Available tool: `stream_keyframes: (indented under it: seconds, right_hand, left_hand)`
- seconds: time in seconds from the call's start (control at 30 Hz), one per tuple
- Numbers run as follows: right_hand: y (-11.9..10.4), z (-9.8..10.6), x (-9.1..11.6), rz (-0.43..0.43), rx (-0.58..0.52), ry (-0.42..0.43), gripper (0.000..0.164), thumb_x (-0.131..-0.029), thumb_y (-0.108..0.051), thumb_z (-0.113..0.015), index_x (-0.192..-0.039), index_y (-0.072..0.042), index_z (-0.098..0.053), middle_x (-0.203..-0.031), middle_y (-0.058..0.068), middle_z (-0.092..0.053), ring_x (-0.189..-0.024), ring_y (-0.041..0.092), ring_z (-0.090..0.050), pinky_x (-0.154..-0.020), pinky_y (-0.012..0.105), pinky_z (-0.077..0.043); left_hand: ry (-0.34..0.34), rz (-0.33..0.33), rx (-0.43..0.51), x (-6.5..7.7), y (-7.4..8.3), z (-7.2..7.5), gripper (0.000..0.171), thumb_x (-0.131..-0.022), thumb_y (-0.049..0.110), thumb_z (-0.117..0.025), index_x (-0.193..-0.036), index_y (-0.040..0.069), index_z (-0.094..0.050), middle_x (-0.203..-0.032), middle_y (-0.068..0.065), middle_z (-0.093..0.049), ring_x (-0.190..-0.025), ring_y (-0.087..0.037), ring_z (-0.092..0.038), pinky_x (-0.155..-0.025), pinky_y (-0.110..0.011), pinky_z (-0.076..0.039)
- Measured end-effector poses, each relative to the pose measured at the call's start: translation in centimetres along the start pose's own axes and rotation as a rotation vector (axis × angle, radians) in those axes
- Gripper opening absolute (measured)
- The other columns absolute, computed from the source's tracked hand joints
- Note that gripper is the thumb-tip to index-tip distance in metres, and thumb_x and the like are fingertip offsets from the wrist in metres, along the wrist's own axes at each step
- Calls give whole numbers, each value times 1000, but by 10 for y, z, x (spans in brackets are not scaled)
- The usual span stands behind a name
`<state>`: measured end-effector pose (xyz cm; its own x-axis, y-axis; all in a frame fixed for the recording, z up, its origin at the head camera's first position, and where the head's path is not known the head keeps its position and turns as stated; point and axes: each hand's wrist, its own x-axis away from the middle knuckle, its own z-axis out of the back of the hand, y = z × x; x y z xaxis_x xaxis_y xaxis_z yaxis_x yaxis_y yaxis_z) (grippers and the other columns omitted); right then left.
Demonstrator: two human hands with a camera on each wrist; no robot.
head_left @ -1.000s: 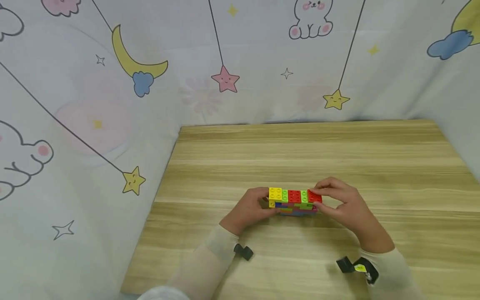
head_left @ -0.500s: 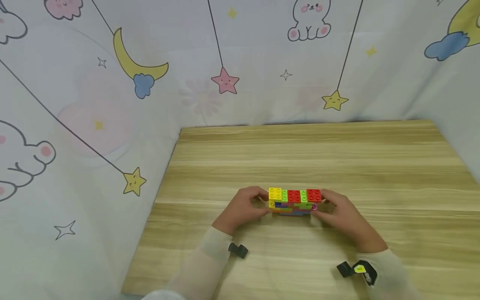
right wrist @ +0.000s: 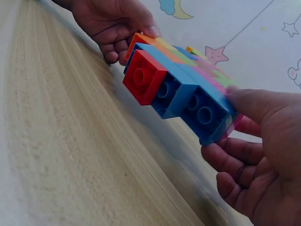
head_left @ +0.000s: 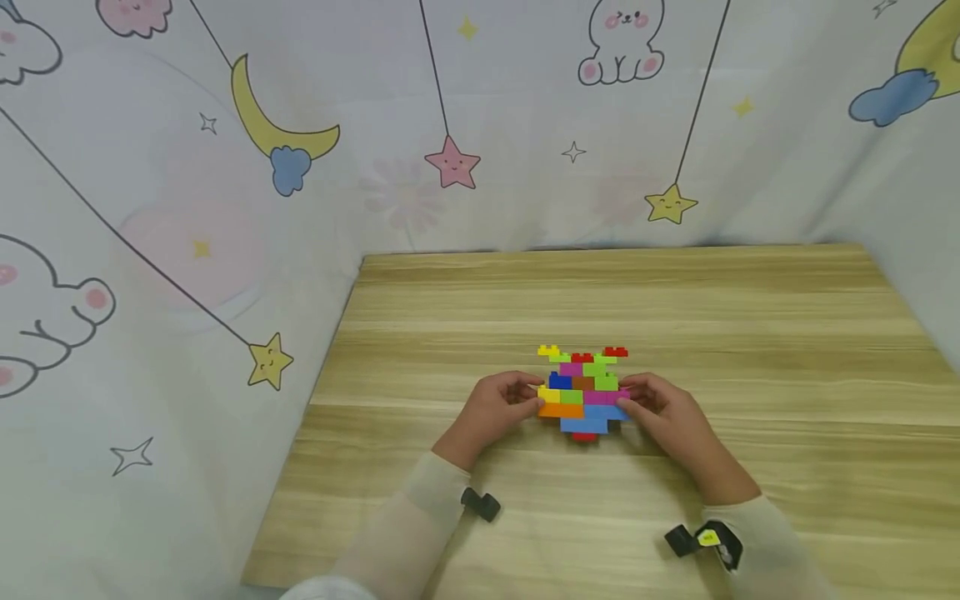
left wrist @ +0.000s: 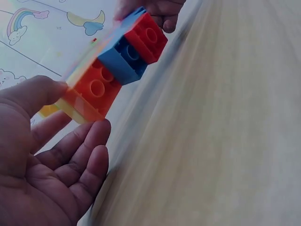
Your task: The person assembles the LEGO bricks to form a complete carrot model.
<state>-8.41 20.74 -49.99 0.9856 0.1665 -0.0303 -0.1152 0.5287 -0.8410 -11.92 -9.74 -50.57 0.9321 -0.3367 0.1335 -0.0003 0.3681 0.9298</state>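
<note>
Between both hands is a building-brick model [head_left: 583, 398] made of stacked coloured bricks, with its broad stepped face toward the head camera. A red brick [right wrist: 143, 77] forms its narrow bottom, with light blue bricks [right wrist: 207, 110] stepping out above. Yellow and red studs stick up at the two top corners. My left hand [head_left: 487, 415] pinches the left end, thumb at the orange brick [left wrist: 91, 92] and yellow brick. On the right end, my right hand [head_left: 671, 417] pinches the pink and light blue bricks between thumb and fingers. In both wrist views the hollow undersides of the lower bricks show.
A wood-grain table [head_left: 450, 308] lies under the hands. Behind it and to the left hangs a white cloth [head_left: 510, 100] printed with stars, moons and bears. Dark wrist devices [head_left: 482, 505] sit at the sleeves.
The model has tipped back, so its front face shows instead of its studded top. My right hand has shifted from the top right red brick down to the right end.
</note>
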Motion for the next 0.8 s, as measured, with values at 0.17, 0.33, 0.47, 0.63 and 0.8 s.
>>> stream_keyframes:
  seconds: [0.17, 0.33, 0.47, 0.63, 0.8]
  right_hand:
    - [-1, 2, -2, -101, 19, -94, 64, -83, -32, -89, -135, -7, -63, -117, 10, -71, -98, 23, -67, -81, 26, -56]
    - [0, 2, -2, -75, 76, -100, 62, -81, -29, -91, -133, -5, -65, -108, 7, -72, -91, 21, -66, -78, 27, -56]
    - [1, 1, -3, -6, 123, -64, 56, -81, -27, -92, -128, -6, -70, -109, 6, -73, -94, 23, -67, -84, 37, -59]
    - [3, 0, -4, 60, 155, -44, 53, -80, -26, -92, -125, -4, -74, -124, 15, -71, -119, 38, -63, -104, 58, -48]
    - [6, 0, -7, 58, 230, -74, 54, -81, -33, -91, -123, -5, -75, -126, 14, -69, -124, 41, -55, -107, 63, -42]
  left_hand:
    - [5, 10, -53, -2, 0, -2, 26, -94, 29, -79, -119, 22, -77, -104, 7, -74, -92, -13, -69, -83, -30, -59]
    - [-5, -3, -98, -2, 0, -2, 27, -95, 30, -78, -120, 20, -76, -104, 8, -74, -94, -12, -69, -85, -31, -59]
    - [-17, -2, -130, -3, -3, -2, 28, -96, 31, -77, -120, 19, -77, -106, 9, -74, -96, -11, -68, -87, -31, -58]
    - [-25, 5, -155, -6, -6, -2, 25, -95, 30, -77, -118, 19, -78, -103, 10, -73, -94, -12, -66, -85, -32, -57]
    - [-23, 4, -206, -7, -5, -3, 26, -96, 29, -76, -119, 17, -79, -105, 9, -72, -94, -11, -65, -86, -31, -57]
